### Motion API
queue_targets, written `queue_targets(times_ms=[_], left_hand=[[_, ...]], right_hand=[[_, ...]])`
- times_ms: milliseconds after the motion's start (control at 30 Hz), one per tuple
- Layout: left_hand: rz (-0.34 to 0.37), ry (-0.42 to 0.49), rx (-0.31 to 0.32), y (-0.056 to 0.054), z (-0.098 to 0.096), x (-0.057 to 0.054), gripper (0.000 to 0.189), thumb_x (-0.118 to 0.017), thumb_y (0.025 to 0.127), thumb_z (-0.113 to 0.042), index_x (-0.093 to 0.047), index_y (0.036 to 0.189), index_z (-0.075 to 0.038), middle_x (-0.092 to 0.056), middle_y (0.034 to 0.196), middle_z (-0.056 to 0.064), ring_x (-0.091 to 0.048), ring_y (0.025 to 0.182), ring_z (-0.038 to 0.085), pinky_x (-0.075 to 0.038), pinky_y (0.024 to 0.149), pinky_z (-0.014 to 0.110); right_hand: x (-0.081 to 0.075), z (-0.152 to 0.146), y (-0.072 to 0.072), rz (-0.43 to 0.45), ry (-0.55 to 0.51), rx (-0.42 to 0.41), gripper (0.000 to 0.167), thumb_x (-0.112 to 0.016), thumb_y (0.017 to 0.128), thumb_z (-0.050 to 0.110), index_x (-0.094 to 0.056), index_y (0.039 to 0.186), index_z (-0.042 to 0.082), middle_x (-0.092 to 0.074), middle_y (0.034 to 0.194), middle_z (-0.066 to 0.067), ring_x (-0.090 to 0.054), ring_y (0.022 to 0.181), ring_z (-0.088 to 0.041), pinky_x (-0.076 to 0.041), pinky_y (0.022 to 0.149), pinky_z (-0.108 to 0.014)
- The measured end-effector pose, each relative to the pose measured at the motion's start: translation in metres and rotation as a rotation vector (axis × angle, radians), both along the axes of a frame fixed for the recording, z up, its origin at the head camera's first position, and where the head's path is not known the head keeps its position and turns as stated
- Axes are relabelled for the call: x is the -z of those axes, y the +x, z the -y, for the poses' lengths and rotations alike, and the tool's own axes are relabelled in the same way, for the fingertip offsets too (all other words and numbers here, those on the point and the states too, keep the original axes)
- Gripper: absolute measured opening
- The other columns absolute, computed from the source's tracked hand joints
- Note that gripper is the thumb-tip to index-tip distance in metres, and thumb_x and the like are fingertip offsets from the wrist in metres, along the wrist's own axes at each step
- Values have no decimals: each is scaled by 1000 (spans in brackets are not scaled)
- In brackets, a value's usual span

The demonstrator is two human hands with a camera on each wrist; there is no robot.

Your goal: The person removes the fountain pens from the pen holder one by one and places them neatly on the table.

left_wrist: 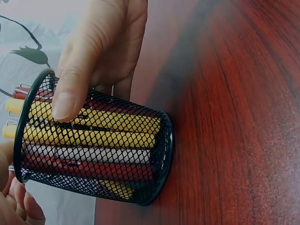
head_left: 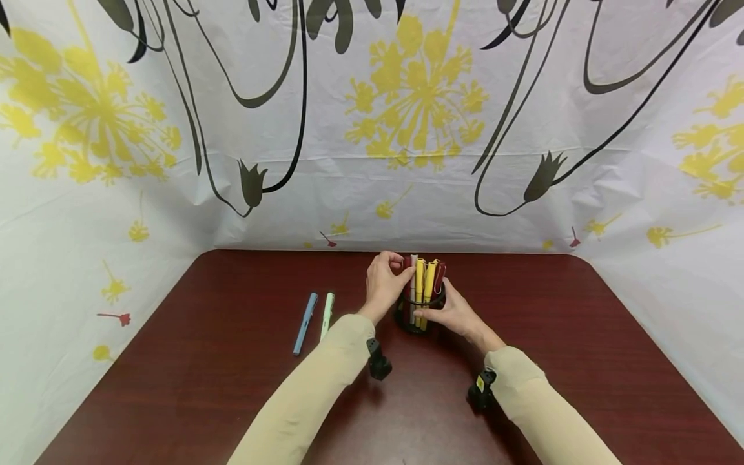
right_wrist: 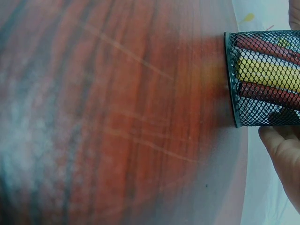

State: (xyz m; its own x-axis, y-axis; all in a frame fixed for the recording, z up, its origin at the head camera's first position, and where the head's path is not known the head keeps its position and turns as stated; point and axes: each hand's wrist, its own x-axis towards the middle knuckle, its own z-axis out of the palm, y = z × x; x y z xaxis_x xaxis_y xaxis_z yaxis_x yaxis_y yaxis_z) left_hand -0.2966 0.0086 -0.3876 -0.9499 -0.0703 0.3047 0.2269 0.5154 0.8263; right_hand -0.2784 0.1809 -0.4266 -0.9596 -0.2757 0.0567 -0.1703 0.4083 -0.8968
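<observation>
Across a glossy red-brown tabletop (head_left: 174,387), works in beige sleeves (head_left: 314,394), with a black camera (head_left: 379,361) at each wrist. Lying loose off to the left: a blue pen (head_left: 305,324) and, just beside it, a pale green pen (head_left: 328,313), partly hidden by the left sleeve. Farther out, grips a black mesh cup (left_wrist: 84,186), upright on the wood, with the right hand (head_left: 456,316), thumb to the front. Bends the left hand (head_left: 383,281) at the rim, near a pale grey pen (left_wrist: 89,152) and a dark red pen (left_wrist: 108,172); cannot tell whether pinching or only touching. Also standing inside: two yellow pens (left_wrist: 98,137). To handle pens well at so crowded a rim, probably best to brace the cup, keep the base flat, take one barrel at a time near the top and guide straight along the wall, clear of neighbouring clips. No brand or lettering legible on pens or cup; on the right wrist's camera, a yellow label (head_left: 480,383), too small to read. Beyond the far edge, a white backdrop (head_left: 325,142) printed with yellow blooms and dark stems.
</observation>
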Motion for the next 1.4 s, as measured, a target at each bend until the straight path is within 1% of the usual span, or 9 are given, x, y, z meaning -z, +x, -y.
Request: queue_targets(times_ms=[133,300,367,667,833,933,1200,1300,1400], left_hand=[[-12,-2,-8,1,0,0,25,-71,85,-29,-63,102,-13,-61,97,3,-58,86,19,-48,71,29],[-36,-2,-9,5,0,-1,23,-70,85,-28,-64,102,-12,-63,97,3,-58,79,16,-48,68,26],[-46,-2,-8,5,0,-2,23,-70,85,-27,-64,102,-12,-63,96,3,-59,78,15,-49,68,26],[-87,50,18,7,3,0,24,-70,85,-27,-65,103,-12,-65,95,2,-61,80,14,-50,70,24],[-124,77,25,9,5,-1,23,-70,85,-24,-66,104,-11,-66,96,2,-62,81,15,-51,70,23],[-165,95,26,10,7,-3,23,-70,86,-23,-66,105,-11,-66,97,3,-63,82,16,-51,71,24],[-301,229,25,11,14,-12,23,-69,87,-19,-65,107,-8,-66,95,6,-64,82,18,-52,67,23],[-348,293,21,11,17,-17,24,-68,87,-19,-64,108,-8,-66,96,8,-64,83,18,-52,68,24],[-362,379,28,13,21,-24,25,-67,88,-18,-63,110,-6,-66,98,10,-64,86,20,-53,71,25]], right_hand=[[-2,0,2,3,8,5,108,-78,77,31,-5,151,4,-22,151,-22,-23,139,-36,-24,109,-57],[-4,1,3,-3,13,6,105,-78,77,30,-7,150,4,-28,148,-22,-26,138,-35,-25,108,-56],[-3,1,2,-5,7,3,103,-78,77,29,-9,150,5,-32,146,-21,-29,136,-35,-27,108,-56],[-1,0,0,-7,9,4,104,-78,77,29,-7,150,6,-28,148,-21,-24,139,-35,-25,109,-56],[-2,0,0,9,23,9,108,-78,78,31,-4,151,3,-21,151,-22,-21,140,-35,-24,109,-56],[-3,0,1,23,37,10,110,-77,78,33,0,151,3,-14,154,-22,-17,141,-35,-23,110,-57],[-3,-1,0,68,78,21,115,-75,79,38,8,149,0,3,156,-23,-4,143,-38,-19,111,-58],[-3,-1,0,76,85,21,116,-75,79,39,9,149,0,5,156,-22,-3,143,-38,-19,111,-58],[-4,-1,1,77,90,24,116,-75,79,39,8,149,0,4,156,-23,-3,143,-39,-19,110,-58]])
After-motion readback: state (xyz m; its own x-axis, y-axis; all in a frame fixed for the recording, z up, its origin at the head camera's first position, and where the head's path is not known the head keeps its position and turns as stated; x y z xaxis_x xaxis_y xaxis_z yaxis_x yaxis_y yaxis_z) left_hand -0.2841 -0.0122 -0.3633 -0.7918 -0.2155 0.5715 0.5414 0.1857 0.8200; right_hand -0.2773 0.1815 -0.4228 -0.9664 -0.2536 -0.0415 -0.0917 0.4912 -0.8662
